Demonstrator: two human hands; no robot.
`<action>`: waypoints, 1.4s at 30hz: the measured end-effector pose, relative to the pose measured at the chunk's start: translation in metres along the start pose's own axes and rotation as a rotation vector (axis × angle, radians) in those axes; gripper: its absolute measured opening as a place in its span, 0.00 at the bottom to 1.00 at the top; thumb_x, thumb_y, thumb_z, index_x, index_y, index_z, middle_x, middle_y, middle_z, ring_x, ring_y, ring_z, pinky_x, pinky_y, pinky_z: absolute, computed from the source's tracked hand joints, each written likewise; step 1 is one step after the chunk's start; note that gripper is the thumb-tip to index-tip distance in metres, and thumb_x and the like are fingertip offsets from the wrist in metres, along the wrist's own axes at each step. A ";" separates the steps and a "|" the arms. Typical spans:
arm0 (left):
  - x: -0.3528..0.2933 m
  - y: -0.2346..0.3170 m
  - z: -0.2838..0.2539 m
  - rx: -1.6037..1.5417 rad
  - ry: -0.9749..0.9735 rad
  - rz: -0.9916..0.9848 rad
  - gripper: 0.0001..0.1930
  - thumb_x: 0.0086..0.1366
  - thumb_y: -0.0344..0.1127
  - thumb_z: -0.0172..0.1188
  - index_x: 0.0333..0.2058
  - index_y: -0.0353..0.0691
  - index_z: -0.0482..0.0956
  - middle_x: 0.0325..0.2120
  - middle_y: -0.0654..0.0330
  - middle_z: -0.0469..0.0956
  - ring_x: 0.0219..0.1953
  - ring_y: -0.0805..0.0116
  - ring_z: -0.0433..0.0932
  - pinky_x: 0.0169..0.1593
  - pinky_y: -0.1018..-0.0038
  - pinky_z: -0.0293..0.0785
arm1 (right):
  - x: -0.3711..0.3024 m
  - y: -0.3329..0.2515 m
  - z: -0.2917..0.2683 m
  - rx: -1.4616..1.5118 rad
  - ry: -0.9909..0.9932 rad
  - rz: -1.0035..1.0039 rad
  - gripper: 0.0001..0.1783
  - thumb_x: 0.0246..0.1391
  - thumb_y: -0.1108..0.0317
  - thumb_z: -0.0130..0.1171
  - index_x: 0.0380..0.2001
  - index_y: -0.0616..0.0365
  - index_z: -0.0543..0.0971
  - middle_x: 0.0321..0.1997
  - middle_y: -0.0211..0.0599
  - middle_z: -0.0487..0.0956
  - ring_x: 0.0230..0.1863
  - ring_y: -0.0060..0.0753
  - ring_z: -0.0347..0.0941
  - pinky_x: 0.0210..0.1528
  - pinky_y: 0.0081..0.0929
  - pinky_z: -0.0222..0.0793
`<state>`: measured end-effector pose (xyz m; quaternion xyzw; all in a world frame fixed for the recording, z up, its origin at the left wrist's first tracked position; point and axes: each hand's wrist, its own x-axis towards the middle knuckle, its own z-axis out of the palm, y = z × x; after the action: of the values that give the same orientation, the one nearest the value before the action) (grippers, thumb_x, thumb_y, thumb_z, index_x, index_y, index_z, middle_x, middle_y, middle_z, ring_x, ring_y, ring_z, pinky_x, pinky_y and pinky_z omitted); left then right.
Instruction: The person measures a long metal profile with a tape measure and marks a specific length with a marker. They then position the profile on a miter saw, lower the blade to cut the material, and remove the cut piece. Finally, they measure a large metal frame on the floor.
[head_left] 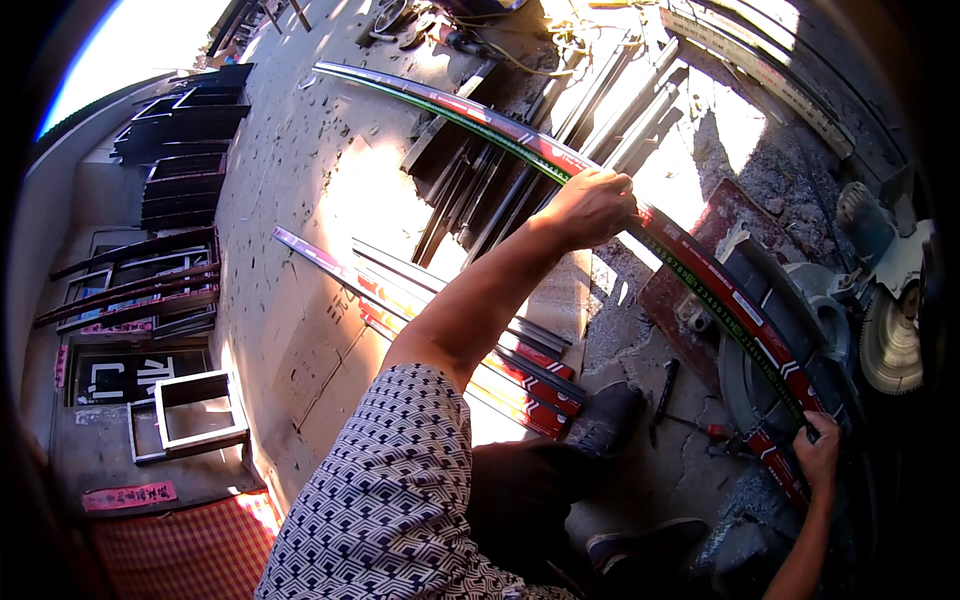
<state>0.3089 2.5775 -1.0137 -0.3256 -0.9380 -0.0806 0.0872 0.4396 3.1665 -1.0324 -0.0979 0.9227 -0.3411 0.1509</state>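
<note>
A long metal profile bar [480,118] wrapped in red, black and green film runs from the upper left down to the lower right, over the base of a mitre saw [790,330]. My left hand [590,205] grips the bar near its middle, arm stretched out. My right hand [820,450] holds the bar's near end beside the saw table. The saw blade [890,345] sits at the far right, apart from both hands.
More wrapped bars [450,320] lie on the concrete floor by cardboard. Dark bare profiles [520,180] are stacked beyond. Assembled frames [180,130] lean at the left. A small square frame [195,410] and a dark tool [663,395] lie on the ground.
</note>
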 end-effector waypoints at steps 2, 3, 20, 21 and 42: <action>-0.002 -0.002 0.000 0.008 -0.002 -0.004 0.04 0.58 0.36 0.63 0.32 0.51 0.86 0.33 0.62 0.78 0.40 0.60 0.80 0.43 0.63 0.77 | 0.000 0.000 0.000 -0.004 -0.002 0.000 0.15 0.48 0.77 0.59 0.40 0.71 0.82 0.40 0.53 0.82 0.46 0.55 0.76 0.53 0.43 0.71; -0.002 -0.002 0.000 -0.016 0.001 -0.005 0.04 0.59 0.36 0.63 0.32 0.50 0.85 0.34 0.61 0.78 0.40 0.59 0.80 0.43 0.63 0.77 | 0.000 0.000 0.000 -0.010 0.001 -0.001 0.15 0.48 0.77 0.59 0.40 0.71 0.82 0.40 0.53 0.82 0.46 0.55 0.76 0.53 0.43 0.71; -0.003 0.007 -0.014 -0.079 -0.003 -0.127 0.14 0.67 0.45 0.63 0.30 0.40 0.80 0.30 0.55 0.78 0.37 0.51 0.80 0.44 0.59 0.74 | -0.005 0.017 0.003 -0.047 -0.010 0.037 0.15 0.49 0.76 0.62 0.42 0.68 0.82 0.44 0.53 0.81 0.53 0.53 0.75 0.59 0.42 0.70; -0.004 0.006 -0.015 -0.061 -0.012 -0.118 0.14 0.67 0.45 0.63 0.30 0.40 0.80 0.30 0.55 0.78 0.37 0.51 0.80 0.44 0.59 0.74 | -0.003 0.013 0.000 -0.044 -0.045 0.070 0.15 0.49 0.76 0.62 0.42 0.68 0.82 0.45 0.53 0.80 0.54 0.53 0.75 0.60 0.42 0.69; 0.005 0.006 -0.019 -0.121 0.022 -0.144 0.13 0.63 0.42 0.67 0.28 0.38 0.81 0.29 0.51 0.80 0.35 0.48 0.79 0.41 0.59 0.75 | 0.001 0.001 0.000 0.011 -0.018 0.028 0.14 0.48 0.77 0.60 0.40 0.70 0.82 0.39 0.52 0.82 0.47 0.52 0.77 0.54 0.42 0.71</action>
<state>0.3110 2.5811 -0.9939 -0.2609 -0.9515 -0.1467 0.0716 0.4389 3.1665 -1.0332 -0.0874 0.9206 -0.3432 0.1646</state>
